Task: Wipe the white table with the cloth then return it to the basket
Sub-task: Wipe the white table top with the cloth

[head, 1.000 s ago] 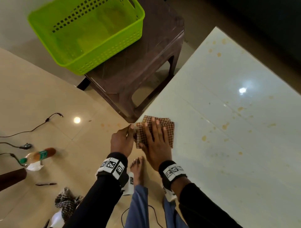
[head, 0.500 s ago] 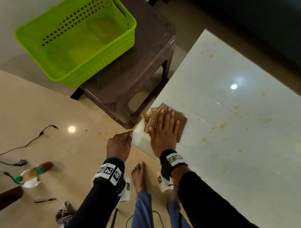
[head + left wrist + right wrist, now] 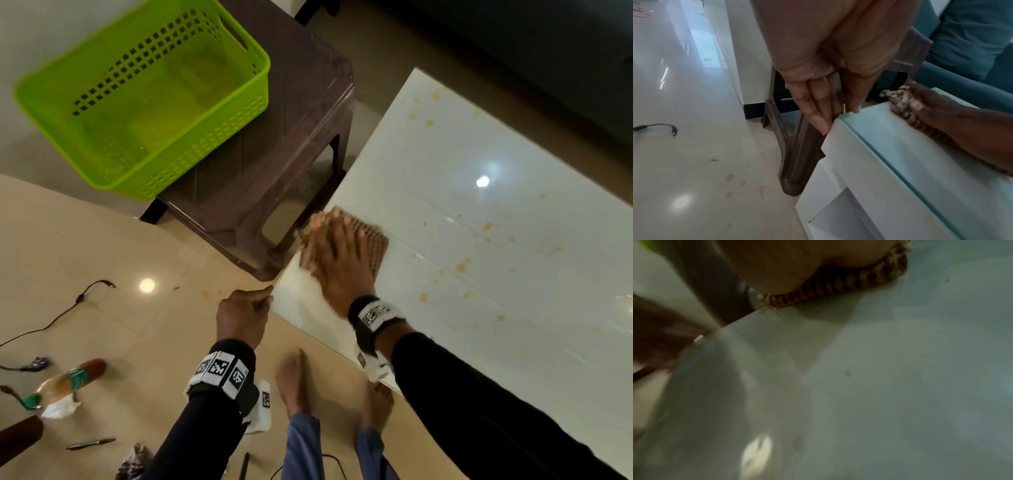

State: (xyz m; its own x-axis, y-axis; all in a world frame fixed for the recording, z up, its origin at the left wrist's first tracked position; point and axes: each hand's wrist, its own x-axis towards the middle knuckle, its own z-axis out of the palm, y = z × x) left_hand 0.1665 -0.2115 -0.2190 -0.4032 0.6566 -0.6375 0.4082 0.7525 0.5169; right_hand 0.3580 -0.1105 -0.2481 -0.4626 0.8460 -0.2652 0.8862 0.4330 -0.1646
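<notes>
**Where things lie**

The cloth (image 3: 371,245) lies on the table (image 3: 479,240) at its left edge, under the right hand (image 3: 339,263). The left hand (image 3: 243,315) is at the table's near-left corner, fingertips touching it. A stool (image 3: 274,164) stands on the floor just left of the table, and the basket (image 3: 144,99) sits on the stool, overhanging its left side. A bottle (image 3: 68,380), a pen (image 3: 90,443) and cables (image 3: 65,310) lie on the floor at the left.
</notes>
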